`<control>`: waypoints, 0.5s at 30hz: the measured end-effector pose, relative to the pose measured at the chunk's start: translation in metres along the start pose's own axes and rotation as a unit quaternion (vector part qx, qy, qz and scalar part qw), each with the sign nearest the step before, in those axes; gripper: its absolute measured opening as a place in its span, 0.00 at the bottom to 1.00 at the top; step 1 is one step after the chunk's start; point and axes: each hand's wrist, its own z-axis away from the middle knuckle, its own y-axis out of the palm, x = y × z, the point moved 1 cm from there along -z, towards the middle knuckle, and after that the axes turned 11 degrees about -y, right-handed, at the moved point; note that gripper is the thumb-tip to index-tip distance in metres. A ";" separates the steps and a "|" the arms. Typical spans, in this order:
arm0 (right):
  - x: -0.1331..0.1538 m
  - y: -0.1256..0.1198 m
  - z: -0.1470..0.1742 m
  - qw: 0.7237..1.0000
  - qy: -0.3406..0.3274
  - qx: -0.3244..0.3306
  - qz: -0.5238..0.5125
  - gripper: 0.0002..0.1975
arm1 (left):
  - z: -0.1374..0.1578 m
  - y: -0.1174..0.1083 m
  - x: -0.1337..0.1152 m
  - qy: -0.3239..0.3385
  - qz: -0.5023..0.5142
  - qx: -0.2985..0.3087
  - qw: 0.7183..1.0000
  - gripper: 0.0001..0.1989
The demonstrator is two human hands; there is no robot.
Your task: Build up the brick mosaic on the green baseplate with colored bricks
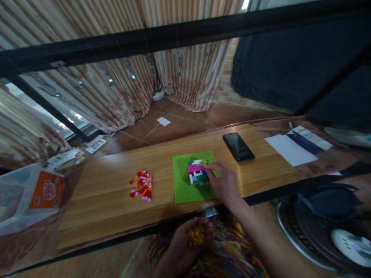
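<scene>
My left hand (189, 241) is cupped below the table's front edge, holding a heap of small yellow toy bricks (196, 235). My right hand (223, 178) reaches over a green studded baseplate (180, 189), fingers pinched at the upper right of a block-shaped brick build (198, 174). The build has white, pink, green and blue bricks on its top. A bit of yellow shows right at the right fingertips, apparently a small brick. The hand covers the build's right side and part of the plate.
Loose red, orange and pink bricks (142, 186) lie left of the baseplate on the wooden tabletop (107, 193). A black phone (238, 146) lies at the back right, with white paper (290, 150) farther right. A clear plastic bin (21, 200) stands left. A dark bar (116, 48) crosses above.
</scene>
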 end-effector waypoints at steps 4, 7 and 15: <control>-0.001 0.001 0.001 1.000 -0.005 -0.001 -0.012 0.05 | 0.001 -0.001 0.000 0.002 -0.001 0.005 1.000 0.08; 0.000 -0.001 -0.001 1.000 -0.008 0.004 -0.023 0.05 | 0.001 -0.001 0.000 -0.001 -0.007 0.012 1.000 0.08; 0.004 0.000 -0.003 1.000 0.016 0.016 0.004 0.06 | 0.001 -0.002 0.000 -0.002 -0.012 0.011 1.000 0.08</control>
